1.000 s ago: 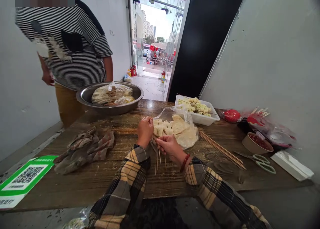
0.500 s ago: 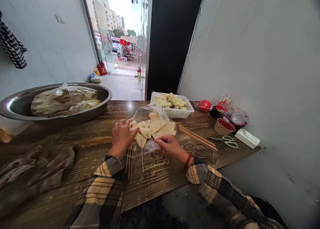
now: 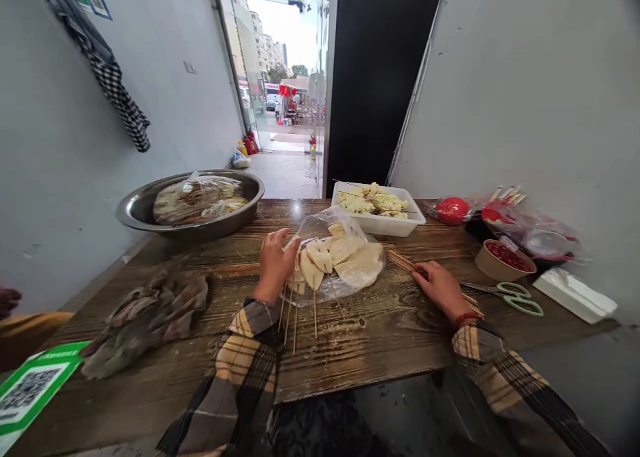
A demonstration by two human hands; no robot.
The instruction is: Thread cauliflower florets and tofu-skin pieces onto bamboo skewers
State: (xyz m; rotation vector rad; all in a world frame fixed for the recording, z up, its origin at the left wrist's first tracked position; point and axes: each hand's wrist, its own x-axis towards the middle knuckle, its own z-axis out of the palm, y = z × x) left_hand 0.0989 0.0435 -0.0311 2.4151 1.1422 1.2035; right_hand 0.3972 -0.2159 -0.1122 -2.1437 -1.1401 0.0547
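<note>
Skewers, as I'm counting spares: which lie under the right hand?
The loose bundle, right of the pale slices; skewers near the left hand run up to those slices.

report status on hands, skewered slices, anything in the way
Left hand at skewered slices. Right hand over bare sticks, grip unclear. Scissors close by right hand, not blocking sticks.

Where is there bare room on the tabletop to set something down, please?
Mostly bare wood lies between the grey cloth and left sleeve, and between the slices' skewers and right sleeve. Scissors, paper bowl and white box crowd the right end.
</note>
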